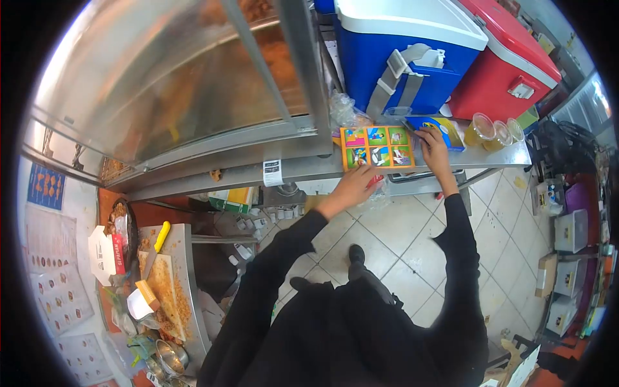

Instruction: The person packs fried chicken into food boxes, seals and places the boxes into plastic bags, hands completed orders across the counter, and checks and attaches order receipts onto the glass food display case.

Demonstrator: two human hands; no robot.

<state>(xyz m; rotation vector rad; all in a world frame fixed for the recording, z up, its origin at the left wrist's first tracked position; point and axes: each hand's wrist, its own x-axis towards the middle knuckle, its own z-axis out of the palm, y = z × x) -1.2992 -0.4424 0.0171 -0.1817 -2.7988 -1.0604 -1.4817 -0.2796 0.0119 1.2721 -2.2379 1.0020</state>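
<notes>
An orange-bordered sheet with six colourful pictures [378, 147] lies on the steel counter [322, 169]. My left hand [353, 188] rests at its lower left edge; something small and red shows at the fingertips. At the sheet's right side, my right hand [435, 153] has its fingers bent together near a dark, thin object [409, 126], too small to name. Just behind that hand is a blue and yellow packet [449, 132]. Crumpled clear plastic [346, 111] sits behind the sheet's left side.
Blue [412, 58] and red [509, 58] coolers stand behind the counter. Cups of yellowish liquid [482, 132] are at its right end. A glass display case [174, 84] is at left. Lower left, a yellow-handled knife [162, 237] lies on a cutting board [169, 293].
</notes>
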